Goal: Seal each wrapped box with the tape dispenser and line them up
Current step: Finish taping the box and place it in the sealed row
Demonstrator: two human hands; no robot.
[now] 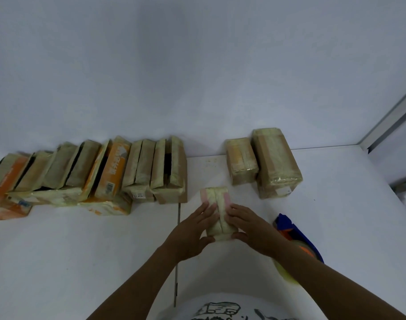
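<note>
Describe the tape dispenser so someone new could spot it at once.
Start at the white table and find the person's right hand near its front middle. Just right of that wrist lies the tape dispenser, partly hidden by the forearm. It is the only blue thing here; the wrapped boxes beyond it are tan.

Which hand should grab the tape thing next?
Probably the right hand. The tape dispenser lies on the table just beside that wrist, while the left hand is across the small wrapped box from it and could hold the wrap down.
</note>
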